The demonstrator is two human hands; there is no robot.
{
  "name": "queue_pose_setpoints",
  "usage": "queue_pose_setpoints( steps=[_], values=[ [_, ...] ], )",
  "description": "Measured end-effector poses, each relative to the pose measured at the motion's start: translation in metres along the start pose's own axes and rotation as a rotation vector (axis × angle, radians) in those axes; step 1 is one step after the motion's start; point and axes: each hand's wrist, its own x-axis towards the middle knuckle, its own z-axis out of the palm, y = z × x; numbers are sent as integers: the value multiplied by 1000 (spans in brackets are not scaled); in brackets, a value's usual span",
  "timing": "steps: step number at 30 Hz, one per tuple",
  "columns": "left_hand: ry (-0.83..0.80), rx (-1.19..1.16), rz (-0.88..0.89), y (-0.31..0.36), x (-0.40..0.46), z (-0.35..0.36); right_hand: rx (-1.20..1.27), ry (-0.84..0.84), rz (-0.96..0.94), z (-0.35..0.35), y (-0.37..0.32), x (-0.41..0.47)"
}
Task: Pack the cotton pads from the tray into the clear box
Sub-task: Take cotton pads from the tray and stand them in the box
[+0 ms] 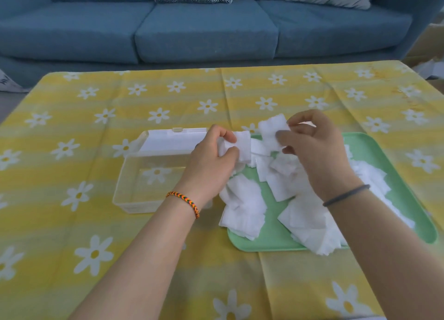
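Landmark: the tray [406,199], green, on the yellow flowered cloth [72,127].

Nearest, the pads [242,211] lie in a loose white heap over most of the tray. Some at its near-left corner overhang the rim onto the cloth, and a few hang over the near edge too. Risk: any brush of a forearm, or a nudge to the tray, could tip these off onto the cloth or further.

Above the tray's far-left part, both hands are raised. The left hand [211,156] has fingers curled, thumb and fingers pinching a small stack [242,146] of pads. The right hand [314,149] pinches another bunch [272,130] between thumb and fingertips, the other fingers bent. The two bunches sit just beside each other, apparently being squared up or merged. Risk: soft, thin pads held only at an edge may fan out or shed a few back into the heap; joining the bunches with a light pinch could skew the stack so it will not lie flat.

Left of the tray, touching or nearly so, the box [134,190] stands open and looks empty; its lid [173,139] is laid back on the far side. Packing seems barely begun. Risk: the light box may slide when pads are pressed in one-handed.

Beyond the table, a blue sofa [192,36].
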Motion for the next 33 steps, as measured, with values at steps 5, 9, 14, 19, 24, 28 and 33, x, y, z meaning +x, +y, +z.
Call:
queue_pose_setpoints(
  steps=[5,9,14,19,24,28,33],
  values=[
    [-15,-44,22,3,-1,8,450,-179,212,6,-18,-12],
    [-4,-153,-26,11,0,10,110,-125,151,15,-16,-18],
    [-4,-185,-6,14,-3,11,-99,-92,47,17,-14,-21],
    [-8,-124,23,9,-2,12,-77,-101,78,20,-12,-19],
    [32,-60,33,1,2,9,-262,-9,-31,6,6,-2],
    [39,-25,19,-4,3,6,-971,-230,-179,-12,24,0],
    [47,10,83,-2,1,3,-1425,-547,-210,-10,42,-14]
  ],
)
